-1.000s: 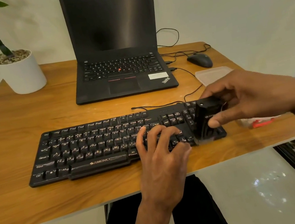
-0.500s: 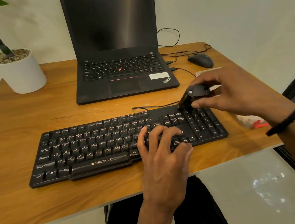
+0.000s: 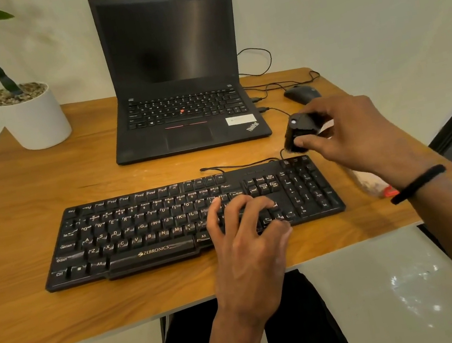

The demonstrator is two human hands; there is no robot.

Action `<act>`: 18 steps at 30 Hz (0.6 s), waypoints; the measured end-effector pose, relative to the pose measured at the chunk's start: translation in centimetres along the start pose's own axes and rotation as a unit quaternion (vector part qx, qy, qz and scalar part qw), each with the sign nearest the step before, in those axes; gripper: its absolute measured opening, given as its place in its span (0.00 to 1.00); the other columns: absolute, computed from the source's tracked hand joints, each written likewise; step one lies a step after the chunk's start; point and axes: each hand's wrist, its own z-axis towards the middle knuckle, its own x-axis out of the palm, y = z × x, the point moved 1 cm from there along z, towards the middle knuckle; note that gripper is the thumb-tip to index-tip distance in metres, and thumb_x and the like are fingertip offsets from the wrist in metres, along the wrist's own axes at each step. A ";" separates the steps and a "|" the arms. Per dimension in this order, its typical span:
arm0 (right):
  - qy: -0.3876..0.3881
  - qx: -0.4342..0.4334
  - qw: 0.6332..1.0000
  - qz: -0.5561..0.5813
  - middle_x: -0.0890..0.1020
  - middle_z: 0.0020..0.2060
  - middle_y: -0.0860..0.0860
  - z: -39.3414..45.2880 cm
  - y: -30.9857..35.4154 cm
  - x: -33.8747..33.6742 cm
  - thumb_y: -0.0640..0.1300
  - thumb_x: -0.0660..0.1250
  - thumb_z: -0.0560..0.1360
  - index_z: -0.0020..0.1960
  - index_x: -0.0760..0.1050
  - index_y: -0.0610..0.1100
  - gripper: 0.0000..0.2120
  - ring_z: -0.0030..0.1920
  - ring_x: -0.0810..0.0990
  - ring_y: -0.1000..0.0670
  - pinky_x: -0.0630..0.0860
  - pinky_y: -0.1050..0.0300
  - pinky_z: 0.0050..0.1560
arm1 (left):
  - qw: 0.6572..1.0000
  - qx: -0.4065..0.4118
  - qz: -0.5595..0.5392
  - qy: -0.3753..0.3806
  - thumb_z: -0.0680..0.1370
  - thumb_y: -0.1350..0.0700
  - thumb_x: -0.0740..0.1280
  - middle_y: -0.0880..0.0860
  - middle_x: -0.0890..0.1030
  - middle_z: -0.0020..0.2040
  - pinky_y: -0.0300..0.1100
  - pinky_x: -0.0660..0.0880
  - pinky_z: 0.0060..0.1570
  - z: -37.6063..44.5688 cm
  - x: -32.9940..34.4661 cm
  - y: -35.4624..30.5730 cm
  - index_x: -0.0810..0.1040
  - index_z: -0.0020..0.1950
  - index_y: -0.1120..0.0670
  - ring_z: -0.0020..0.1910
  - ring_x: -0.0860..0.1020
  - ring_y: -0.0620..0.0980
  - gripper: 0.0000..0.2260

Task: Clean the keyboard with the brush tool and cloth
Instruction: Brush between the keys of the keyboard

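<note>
The right hand (image 3: 354, 133) has the brush (image 3: 299, 134) pinched between thumb and curled fingers, and it has lifted clear now; half a second ago the brush was down on the keys by the number pad, a second ago it stood at the near right end of the board, and now it hangs over bare wood just beyond the keyboard's (image 3: 168, 227) far right corner, tilted, its blurred lower end pointing at the top row; a black band (image 3: 417, 183) sits on that wrist; the left hand (image 3: 245, 234) has not budged, fingers spread and lightly bent, pressing on the keys around the arrow cluster, gripping nothing; the keyboard lies where it was, flat along the near part of the desk (image 3: 14, 208), its cable trailing back; behind the right hand a white patch peeks out, too hidden to name; the mouse (image 3: 300, 94) sits further back; the laptop (image 3: 180, 88) stands open and dark in the middle; a white pot (image 3: 34, 120) with a plant holds the far left corner.
</note>
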 end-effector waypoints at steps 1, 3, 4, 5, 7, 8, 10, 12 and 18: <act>-0.022 0.006 1.000 -0.013 0.85 0.57 0.48 -0.1 0.2 0.2 0.54 0.76 0.73 0.66 0.79 0.47 0.23 0.51 0.79 0.52 0.78 0.54 0.53 | 1.000 0.000 0.000 0.001 0.72 0.48 0.79 0.48 0.80 0.63 0.67 0.60 0.73 0.0 0.0 0.0 0.85 0.47 0.45 0.69 0.72 0.51 0.07; -0.047 0.016 0.998 -0.040 0.86 0.55 0.47 -0.5 0.8 0.4 0.57 0.76 0.73 0.64 0.80 0.47 0.24 0.49 0.81 0.50 0.80 0.51 0.51 | 1.000 0.001 0.002 -0.001 0.72 0.48 0.79 0.48 0.80 0.63 0.68 0.60 0.73 0.0 0.0 0.0 0.85 0.47 0.45 0.69 0.72 0.52 0.07; -0.053 0.014 0.997 -0.057 0.86 0.53 0.47 -0.8 1.1 0.5 0.59 0.75 0.73 0.63 0.81 0.47 0.24 0.48 0.80 0.51 0.80 0.53 0.48 | 1.000 0.002 0.003 -0.005 0.72 0.49 0.79 0.48 0.80 0.63 0.68 0.60 0.73 0.0 0.0 0.0 0.85 0.47 0.45 0.69 0.72 0.52 0.07; -0.057 0.012 0.996 -0.066 0.86 0.51 0.48 -1.0 1.4 0.6 0.59 0.75 0.73 0.61 0.81 0.47 0.22 0.45 0.78 0.52 0.78 0.55 0.46 | 1.000 0.003 0.005 -0.008 0.73 0.49 0.79 0.48 0.80 0.63 0.68 0.60 0.73 -0.1 0.0 0.0 0.85 0.47 0.46 0.68 0.72 0.52 0.06; -0.061 0.003 0.997 -0.051 0.85 0.46 0.52 -1.5 2.3 1.0 0.59 0.76 0.72 0.57 0.82 0.49 0.19 0.43 0.77 0.56 0.78 0.58 0.44 | 1.000 0.005 0.010 -0.012 0.73 0.50 0.79 0.49 0.80 0.63 0.67 0.60 0.73 -0.1 0.1 0.0 0.85 0.47 0.46 0.68 0.72 0.52 0.06; -0.057 0.001 0.998 -0.020 0.84 0.44 0.55 -1.7 2.8 1.3 0.59 0.76 0.71 0.55 0.82 0.51 0.17 0.42 0.78 0.57 0.79 0.59 0.44 | 1.000 0.005 0.012 -0.012 0.73 0.50 0.79 0.49 0.80 0.63 0.67 0.60 0.73 -0.1 0.1 0.0 0.85 0.47 0.46 0.68 0.72 0.52 0.06; -0.045 0.009 0.997 0.061 0.83 0.42 0.58 -1.9 3.5 1.5 0.59 0.76 0.71 0.52 0.81 0.52 0.15 0.42 0.81 0.60 0.81 0.61 0.44 | 1.000 0.004 0.011 -0.013 0.73 0.50 0.80 0.49 0.80 0.63 0.67 0.60 0.73 -0.2 0.1 0.2 0.85 0.47 0.46 0.68 0.73 0.53 0.07; -0.061 0.019 0.994 0.084 0.83 0.41 0.58 -1.9 3.6 1.4 0.59 0.75 0.72 0.51 0.81 0.51 0.14 0.42 0.82 0.59 0.82 0.61 0.43 | 1.000 0.004 0.010 -0.017 0.72 0.50 0.80 0.49 0.80 0.63 0.67 0.60 0.73 -0.1 0.1 0.1 0.85 0.47 0.46 0.68 0.73 0.53 0.07; -0.123 0.041 0.991 0.020 0.82 0.39 0.56 -2.2 3.4 1.6 0.61 0.75 0.72 0.49 0.81 0.51 0.15 0.40 0.81 0.55 0.83 0.50 0.43 | 0.998 -0.026 -0.017 -0.062 0.73 0.47 0.79 0.48 0.79 0.64 0.68 0.56 0.75 -0.8 -1.3 0.8 0.86 0.52 0.46 0.70 0.72 0.52 0.10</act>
